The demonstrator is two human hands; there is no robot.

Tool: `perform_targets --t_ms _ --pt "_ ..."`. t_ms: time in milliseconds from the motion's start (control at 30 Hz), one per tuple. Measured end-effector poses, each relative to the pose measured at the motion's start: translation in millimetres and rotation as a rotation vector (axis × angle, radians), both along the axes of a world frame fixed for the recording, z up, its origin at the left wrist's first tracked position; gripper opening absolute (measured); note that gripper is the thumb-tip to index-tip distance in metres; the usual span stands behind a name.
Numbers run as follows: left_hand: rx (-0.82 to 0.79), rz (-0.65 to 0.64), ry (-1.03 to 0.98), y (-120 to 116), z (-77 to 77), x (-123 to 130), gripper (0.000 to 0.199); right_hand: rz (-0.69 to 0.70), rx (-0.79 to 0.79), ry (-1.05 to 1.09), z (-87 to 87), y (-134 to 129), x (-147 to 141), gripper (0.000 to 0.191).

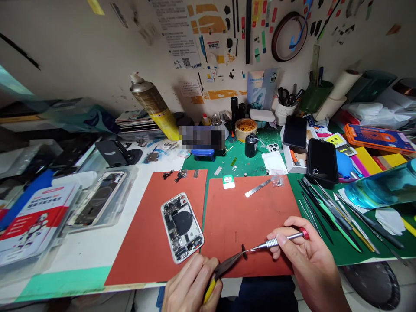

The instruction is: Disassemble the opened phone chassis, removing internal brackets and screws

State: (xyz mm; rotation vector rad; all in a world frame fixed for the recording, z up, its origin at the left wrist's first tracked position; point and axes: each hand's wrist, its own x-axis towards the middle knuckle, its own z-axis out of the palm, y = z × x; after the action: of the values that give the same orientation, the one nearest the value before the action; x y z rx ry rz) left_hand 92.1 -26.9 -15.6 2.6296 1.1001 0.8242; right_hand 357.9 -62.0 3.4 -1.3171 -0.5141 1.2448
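Note:
Near the front edge, my left hand (191,284) is closed round yellow-handled pliers (227,265) with dark pointed jaws. A small dark part (244,252) sits at the jaw tips; its kind is too small to tell. My right hand (308,264) grips a precision screwdriver (273,243) with a silver knurled shaft and a red end. Its thin tip meets or nearly meets the dark part. Left of the pliers, an opened phone (182,227) lies on the red mat (143,242) with its inner parts showing.
A metal strip tool (258,188) and small loose parts (181,174) lie along the mats' back. Several tweezers and picks (338,216) are spread at right, beside a blue bottle (383,184). A yellow spray can (156,106) leans at the back. Another phone housing (99,199) rests in a box at left.

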Motion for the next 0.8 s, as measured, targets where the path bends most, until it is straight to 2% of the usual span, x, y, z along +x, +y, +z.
perform_targets --t_ms 200,367,467,600,800 --pt "-0.023 0.007 0.005 1.3 2.9 0.3 0.022 -0.095 -0.023 0.002 6.6 -0.8 -6.6 0.045" --pt "-0.018 0.005 0.005 1.1 2.2 0.3 0.023 0.009 -0.051 -0.109 6.8 2.0 0.8 0.045" --pt "-0.019 0.002 0.006 0.6 1.8 0.7 0.023 0.001 -0.119 -0.182 9.0 5.2 2.6 0.05" --pt "-0.024 -0.005 -0.003 0.5 2.8 1.1 0.022 0.004 -0.124 -0.165 7.4 7.3 2.6 0.051" --pt "-0.041 -0.006 -0.008 0.8 4.6 1.6 0.021 0.074 -0.089 -0.098 -2.0 2.9 9.3 0.044"
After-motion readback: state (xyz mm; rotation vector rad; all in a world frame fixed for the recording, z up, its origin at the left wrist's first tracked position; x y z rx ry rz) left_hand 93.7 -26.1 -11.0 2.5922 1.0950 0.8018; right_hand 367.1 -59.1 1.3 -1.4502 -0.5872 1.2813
